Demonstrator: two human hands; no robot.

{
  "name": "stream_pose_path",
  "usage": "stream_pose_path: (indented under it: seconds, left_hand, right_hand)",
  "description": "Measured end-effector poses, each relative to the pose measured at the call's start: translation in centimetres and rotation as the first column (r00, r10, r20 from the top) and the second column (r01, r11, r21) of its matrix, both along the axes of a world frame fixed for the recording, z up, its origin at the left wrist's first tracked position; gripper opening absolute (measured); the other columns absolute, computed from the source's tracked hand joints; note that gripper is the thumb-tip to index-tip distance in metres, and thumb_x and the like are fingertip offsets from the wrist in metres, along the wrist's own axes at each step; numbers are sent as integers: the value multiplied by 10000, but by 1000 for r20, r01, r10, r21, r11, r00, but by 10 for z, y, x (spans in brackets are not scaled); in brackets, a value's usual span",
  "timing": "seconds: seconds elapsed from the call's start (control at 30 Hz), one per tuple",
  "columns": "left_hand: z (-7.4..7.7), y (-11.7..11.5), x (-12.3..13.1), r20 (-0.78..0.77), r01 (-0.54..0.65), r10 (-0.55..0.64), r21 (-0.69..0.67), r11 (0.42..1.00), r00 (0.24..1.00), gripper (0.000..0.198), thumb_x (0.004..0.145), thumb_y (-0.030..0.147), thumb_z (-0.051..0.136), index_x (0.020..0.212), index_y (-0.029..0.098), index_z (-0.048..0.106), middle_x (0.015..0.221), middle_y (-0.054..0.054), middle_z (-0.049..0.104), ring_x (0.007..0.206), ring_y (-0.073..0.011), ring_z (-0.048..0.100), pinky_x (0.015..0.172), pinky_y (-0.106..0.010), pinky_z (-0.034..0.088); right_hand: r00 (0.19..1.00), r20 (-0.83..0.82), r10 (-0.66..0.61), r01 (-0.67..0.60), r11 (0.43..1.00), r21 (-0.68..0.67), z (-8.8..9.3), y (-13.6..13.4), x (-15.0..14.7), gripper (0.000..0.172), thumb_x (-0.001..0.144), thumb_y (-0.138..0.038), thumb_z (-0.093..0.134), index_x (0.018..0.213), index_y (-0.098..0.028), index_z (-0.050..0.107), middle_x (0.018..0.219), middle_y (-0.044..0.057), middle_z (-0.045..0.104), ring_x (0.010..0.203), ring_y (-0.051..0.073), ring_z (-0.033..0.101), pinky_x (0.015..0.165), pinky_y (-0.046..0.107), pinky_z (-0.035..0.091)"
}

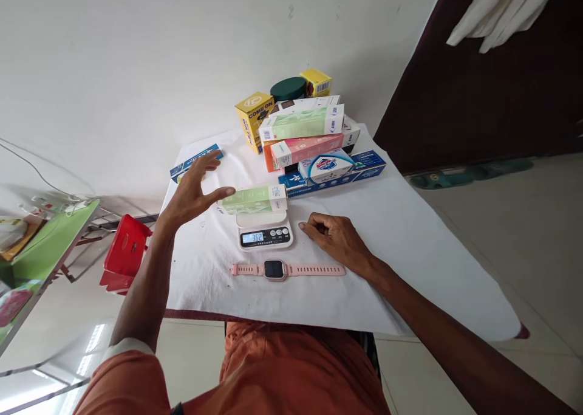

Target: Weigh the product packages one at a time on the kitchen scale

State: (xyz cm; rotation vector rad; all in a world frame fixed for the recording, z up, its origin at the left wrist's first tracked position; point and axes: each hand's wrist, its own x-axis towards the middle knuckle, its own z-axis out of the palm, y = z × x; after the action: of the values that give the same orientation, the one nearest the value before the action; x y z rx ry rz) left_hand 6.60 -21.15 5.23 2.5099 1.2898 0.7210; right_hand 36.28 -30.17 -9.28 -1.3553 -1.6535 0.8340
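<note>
A small white kitchen scale (pixel 265 233) stands on the white cloth, its display lit with digits. A pale green box (pixel 255 199) lies across its platform. My left hand (pixel 194 187) hovers open just left of that box, fingers spread, thumb close to the box end but not gripping it. My right hand (pixel 334 236) rests on the cloth to the right of the scale, fingers curled under, nothing visible in it. A pink smartwatch (pixel 286 270) lies flat in front of the scale.
A heap of boxes (pixel 305 138) sits at the table's far end: green, pink, blue, two yellow boxes, a soap pack and a dark green lid. A blue box (pixel 195 160) lies far left. A red stool (pixel 125 254) and a green table (pixel 50 242) stand left.
</note>
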Motion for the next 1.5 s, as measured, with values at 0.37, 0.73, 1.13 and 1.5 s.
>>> stream_pose_path:
  seconds: [0.37, 0.73, 1.13, 1.5]
  left_hand:
    - [-15, -6, 12, -160, 64, -69, -40, 997, 985, 690, 844, 522, 777, 1417, 256, 501, 1394, -122, 602, 1288, -308, 579, 1100, -483, 466]
    - [-8, 37, -8, -315, 17, -74, -181, 983, 946, 260, 896, 328, 670, 1125, 212, 623, 1111, -70, 676, 987, -236, 636, 870, -375, 502]
    - [-28, 204, -88, -363, -618, 571, -19, 786, 737, 354, 894, 328, 592, 1234, 232, 559, 1346, -144, 589, 1272, -332, 518, 1066, -492, 380]
    - [-30, 204, -93, -376, -607, 561, -5, 795, 737, 696, 846, 395, 664, 1476, 238, 411, 1513, -213, 464, 1434, -414, 380, 1115, -571, 311]
  right_hand:
    - [1000, -10, -4, 4, 1000, -19, 1, -2, -1, 524, 935, -613, 533, 607, -220, 421, 577, -28, 408, 565, 124, 361, 519, 272, 313]
    - [1000, 30, 5, -4, 999, -37, -6, 1, 3, 502, 930, -605, 540, 622, -228, 415, 567, -29, 413, 550, 139, 396, 533, 282, 346]
    - [1000, 7, -20, 20, 997, -68, -14, 6, 4, 550, 910, -646, 558, 612, -235, 345, 563, -34, 343, 532, 137, 338, 496, 273, 316]
    - [1000, 14, 1, 1, 996, -85, -14, 7, 4, 524, 924, -618, 549, 628, -230, 357, 573, -41, 355, 543, 129, 329, 517, 274, 307]
